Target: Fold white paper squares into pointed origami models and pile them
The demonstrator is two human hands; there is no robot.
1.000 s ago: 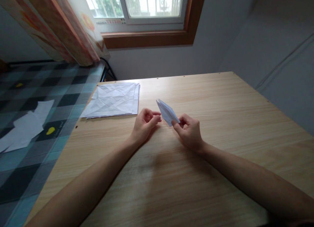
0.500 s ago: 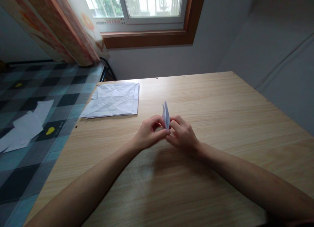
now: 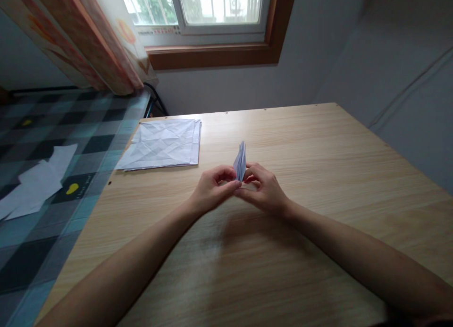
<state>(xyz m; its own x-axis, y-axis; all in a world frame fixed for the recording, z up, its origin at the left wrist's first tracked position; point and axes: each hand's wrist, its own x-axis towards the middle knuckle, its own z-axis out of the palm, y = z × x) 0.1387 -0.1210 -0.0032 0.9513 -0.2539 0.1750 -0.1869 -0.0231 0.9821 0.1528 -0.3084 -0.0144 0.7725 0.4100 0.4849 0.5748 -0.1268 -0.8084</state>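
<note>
A small folded piece of white paper (image 3: 240, 161) stands upright between my two hands, above the middle of the wooden table. Several thin layers show at its edge, and its lower end is partly hidden by fingers. My left hand (image 3: 216, 188) pinches it from the left, thumb at the bottom edge. From the other side, my right hand (image 3: 264, 188) grips the same paper with bent fingers, its thumb close to the left thumb.
Creased white paper sheets (image 3: 163, 145) lie stacked at the table's far left corner. Loose white paper pieces (image 3: 40, 183) rest on a checked cloth (image 3: 31, 256) to the left. The wooden table (image 3: 300, 143) reaches towards the wall below a window (image 3: 219, 6).
The folded paper has risen slightly and its layers look closer together at the top. My right thumb has shifted left along the lower edge, and the right fingers have re-gripped.
</note>
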